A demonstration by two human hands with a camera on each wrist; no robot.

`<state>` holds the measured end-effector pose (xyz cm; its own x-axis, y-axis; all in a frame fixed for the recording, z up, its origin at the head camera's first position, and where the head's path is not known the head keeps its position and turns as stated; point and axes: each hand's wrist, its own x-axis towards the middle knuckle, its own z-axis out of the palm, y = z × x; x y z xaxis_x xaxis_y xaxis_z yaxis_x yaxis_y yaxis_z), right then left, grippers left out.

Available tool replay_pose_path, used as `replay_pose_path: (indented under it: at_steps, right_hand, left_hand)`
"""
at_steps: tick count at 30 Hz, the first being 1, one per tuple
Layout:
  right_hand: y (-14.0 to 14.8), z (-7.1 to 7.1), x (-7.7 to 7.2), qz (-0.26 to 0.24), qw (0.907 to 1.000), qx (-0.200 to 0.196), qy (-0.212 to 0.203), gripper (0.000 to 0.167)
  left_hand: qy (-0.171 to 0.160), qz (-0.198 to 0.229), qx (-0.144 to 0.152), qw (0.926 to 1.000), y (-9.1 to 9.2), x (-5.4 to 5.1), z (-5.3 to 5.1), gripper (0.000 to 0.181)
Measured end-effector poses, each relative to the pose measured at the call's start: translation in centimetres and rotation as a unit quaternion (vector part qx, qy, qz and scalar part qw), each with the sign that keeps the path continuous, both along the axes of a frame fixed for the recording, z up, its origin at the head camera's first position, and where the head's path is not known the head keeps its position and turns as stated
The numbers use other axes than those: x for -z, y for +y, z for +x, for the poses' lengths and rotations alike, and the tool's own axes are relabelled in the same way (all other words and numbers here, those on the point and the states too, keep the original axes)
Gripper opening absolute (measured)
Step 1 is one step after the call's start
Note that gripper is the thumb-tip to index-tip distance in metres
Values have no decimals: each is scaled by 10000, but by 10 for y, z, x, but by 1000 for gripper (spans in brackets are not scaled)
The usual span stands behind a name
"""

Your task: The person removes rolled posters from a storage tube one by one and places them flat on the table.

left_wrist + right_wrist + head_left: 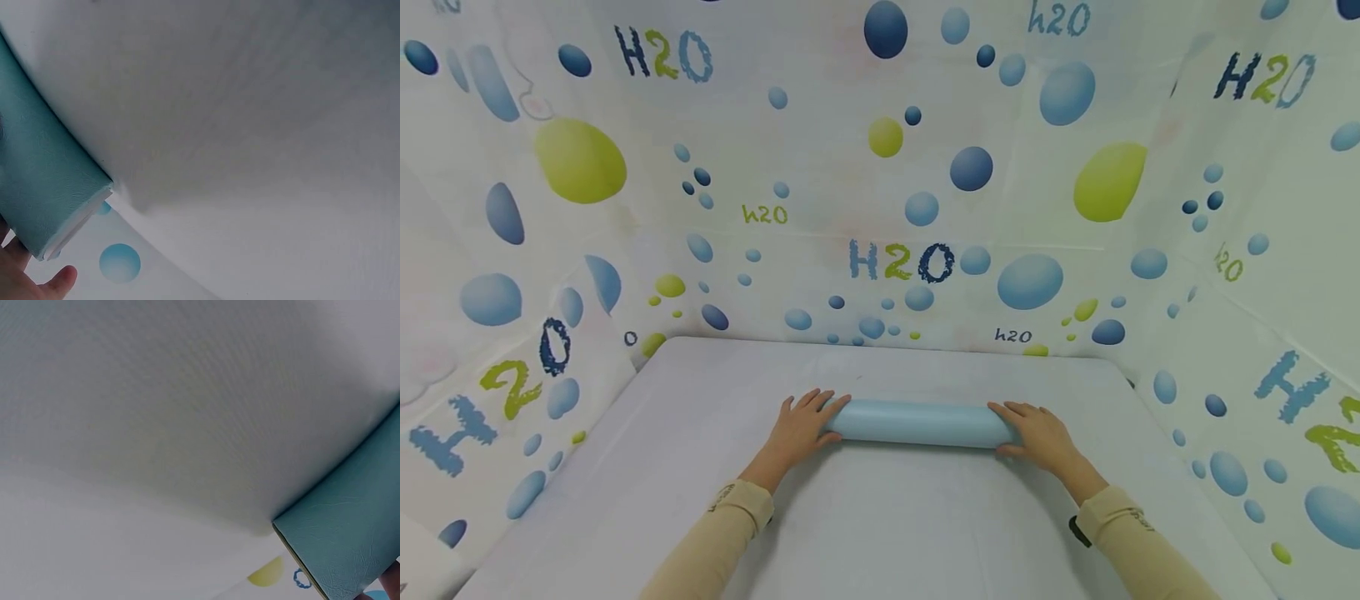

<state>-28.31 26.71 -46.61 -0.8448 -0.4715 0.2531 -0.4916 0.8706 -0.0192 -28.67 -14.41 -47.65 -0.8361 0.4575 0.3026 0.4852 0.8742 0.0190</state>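
A light blue roll of leather-like sheet, like a rolled-up mat (925,423), lies crosswise on the white tabletop. My left hand (801,429) holds its left end, index finger over the top and thumb at the near side; the other fingers spread past the end. At the right end, my right hand (1037,435) holds it with fingers over the top and thumb at the near edge. The left wrist view shows the roll's end (56,181) with fingertips (59,281) beyond it. In the right wrist view the other end of the roll (344,531) shows fine creases; most of that hand is hidden.
The white table (880,525) extends around the roll on all sides. Behind it and at both sides rise white walls (820,158) printed with blue and green drops and H2O lettering. The table's back edge meets the rear wall.
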Motion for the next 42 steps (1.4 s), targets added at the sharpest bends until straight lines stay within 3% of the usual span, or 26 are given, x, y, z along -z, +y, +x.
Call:
replay_pose_path:
  at_steps: [21,27,35,42]
  right_hand:
    - [5,10,-6,6,9986,206,-485,70]
    - [13,15,-5,-81,9990,163,-403,70]
    - [22,24,-6,-126,9989,161,-413,69]
    - [28,33,-8,-180,9988,166,-417,68]
  left_hand:
    - [23,-438,-25,9990,10,-3,12,63]
    - [162,-330,138,9992,17,-6,20,64]
    - [351,-561,95,9978,27,-8,32,63]
    - [260,-666,39,9974,35,-10,39,63]
